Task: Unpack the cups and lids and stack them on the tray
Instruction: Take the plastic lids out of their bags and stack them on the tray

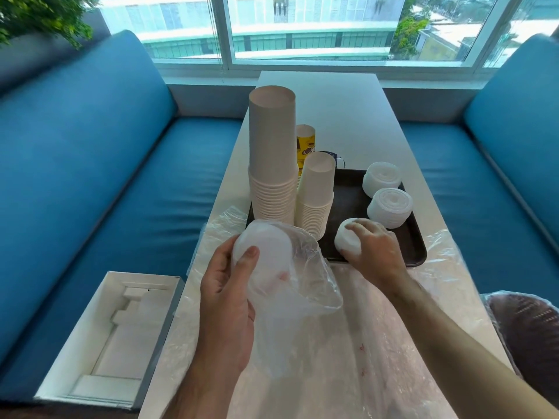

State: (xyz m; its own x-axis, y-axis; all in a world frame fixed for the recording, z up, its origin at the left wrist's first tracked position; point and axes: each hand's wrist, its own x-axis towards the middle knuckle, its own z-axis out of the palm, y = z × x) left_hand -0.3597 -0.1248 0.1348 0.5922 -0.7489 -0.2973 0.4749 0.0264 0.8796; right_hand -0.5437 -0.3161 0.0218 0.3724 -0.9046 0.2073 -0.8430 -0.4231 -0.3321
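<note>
Between blue sofas (pixel 75 164), white table (pixel 341 122) below window (pixel 302 25)

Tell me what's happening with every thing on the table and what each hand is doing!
Tall cup stack: upright on tray, upside down.
Short cup stack: upright beside it, upside down.
Two lid stacks: resting on tray's right side.
Small lid stack: on tray, gripped by right hand.
Plastic bag: open, lids inside, held by left hand.
Tray: flat on table.
Cardboard box: open, on the seat.
</note>
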